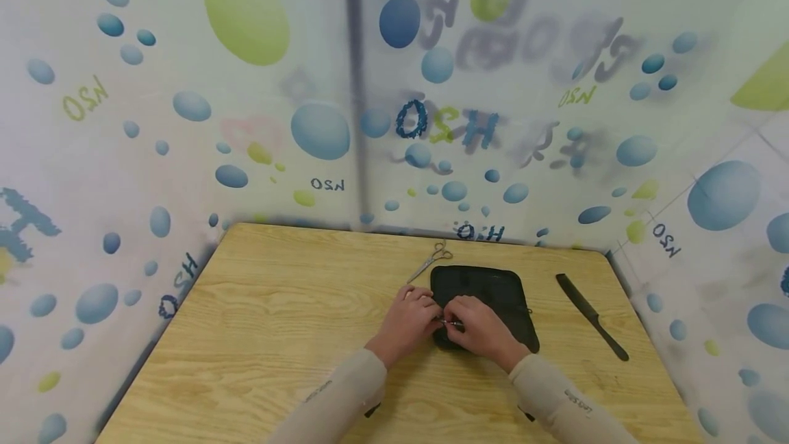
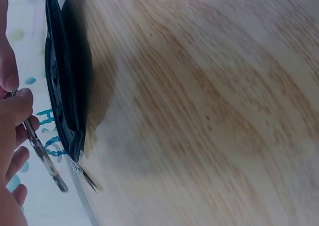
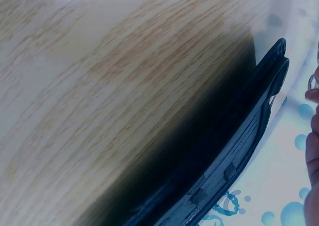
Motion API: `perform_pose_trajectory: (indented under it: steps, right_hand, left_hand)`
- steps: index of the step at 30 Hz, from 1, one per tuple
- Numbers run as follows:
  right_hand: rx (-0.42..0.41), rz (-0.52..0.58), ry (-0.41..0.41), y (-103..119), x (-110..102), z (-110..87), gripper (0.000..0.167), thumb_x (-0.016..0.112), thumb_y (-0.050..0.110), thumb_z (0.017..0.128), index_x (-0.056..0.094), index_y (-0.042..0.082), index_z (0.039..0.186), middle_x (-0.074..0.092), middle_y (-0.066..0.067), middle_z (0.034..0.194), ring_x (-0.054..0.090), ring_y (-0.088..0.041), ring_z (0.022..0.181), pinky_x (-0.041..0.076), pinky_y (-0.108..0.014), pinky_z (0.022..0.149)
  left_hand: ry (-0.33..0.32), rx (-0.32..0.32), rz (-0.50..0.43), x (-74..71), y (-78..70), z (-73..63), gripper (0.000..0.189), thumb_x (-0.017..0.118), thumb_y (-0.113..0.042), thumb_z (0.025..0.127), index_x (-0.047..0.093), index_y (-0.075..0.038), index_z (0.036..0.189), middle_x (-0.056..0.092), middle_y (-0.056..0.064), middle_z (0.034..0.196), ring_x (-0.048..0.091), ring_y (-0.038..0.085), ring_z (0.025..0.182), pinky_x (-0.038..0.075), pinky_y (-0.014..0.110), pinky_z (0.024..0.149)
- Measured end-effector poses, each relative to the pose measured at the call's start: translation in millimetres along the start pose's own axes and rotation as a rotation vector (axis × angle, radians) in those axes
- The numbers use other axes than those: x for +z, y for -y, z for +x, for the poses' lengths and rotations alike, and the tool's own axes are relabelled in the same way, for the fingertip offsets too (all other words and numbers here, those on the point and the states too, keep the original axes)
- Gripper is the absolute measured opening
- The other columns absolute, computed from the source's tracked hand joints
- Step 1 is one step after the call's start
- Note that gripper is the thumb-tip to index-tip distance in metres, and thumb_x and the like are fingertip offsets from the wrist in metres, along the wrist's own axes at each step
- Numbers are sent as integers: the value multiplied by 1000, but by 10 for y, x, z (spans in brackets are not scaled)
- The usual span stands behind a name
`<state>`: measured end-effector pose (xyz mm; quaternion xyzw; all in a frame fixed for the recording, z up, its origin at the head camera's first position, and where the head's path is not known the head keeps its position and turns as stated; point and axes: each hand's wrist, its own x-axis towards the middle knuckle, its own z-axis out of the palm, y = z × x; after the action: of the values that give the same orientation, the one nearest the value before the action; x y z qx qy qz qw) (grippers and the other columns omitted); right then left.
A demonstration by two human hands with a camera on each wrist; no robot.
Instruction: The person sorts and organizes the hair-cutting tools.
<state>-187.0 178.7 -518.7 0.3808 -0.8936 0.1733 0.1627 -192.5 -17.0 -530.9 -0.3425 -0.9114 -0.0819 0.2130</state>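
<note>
My left hand [image 1: 409,317] and right hand [image 1: 481,324] meet over the lower left part of a black zip case [image 1: 487,286]. Between them is a slim, shiny metal tool [image 2: 45,161], its exact kind unclear. In the left wrist view, the left thumb and a finger pinch its upper part, and its long end slants down past the curled fingers. The right fingertips also pinch the tool, close to the left ones. Only the right hand's finger edges [image 3: 312,136] show in the right wrist view. There the case's zipped edge stands parted, with inner loops [image 3: 229,172] visible.
Metal scissors [image 1: 431,260] lie behind the case, toward the table's back edge. To the right rests a black comb [image 1: 592,317] with a long handle. The wooden table [image 1: 277,293] backs onto walls printed with blue and green dots.
</note>
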Motion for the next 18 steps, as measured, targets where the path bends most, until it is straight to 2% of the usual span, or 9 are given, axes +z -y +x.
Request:
perform_pose_trajectory:
  steps: [8, 18]
  right_hand:
    - [-39, -34, 6, -48, 67, -24, 20, 78, 16, 79, 60, 20, 84, 56, 10, 80, 47, -4, 72, 46, -24, 69]
    - [-40, -50, -3, -50, 49, -26, 16, 79, 20, 81, 64, 21, 88, 63, 10, 84, 55, -6, 77, 50, -30, 75]
  left_hand:
    - [18, -1, 13, 21, 12, -14, 14, 73, -42, 85, 73, -28, 87, 73, -14, 89, 60, 10, 102, 42, 39, 103]
    - [39, -10, 39, 31, 13, -10, 12, 73, -43, 84, 76, -31, 86, 73, -16, 86, 59, 10, 100, 42, 37, 102]
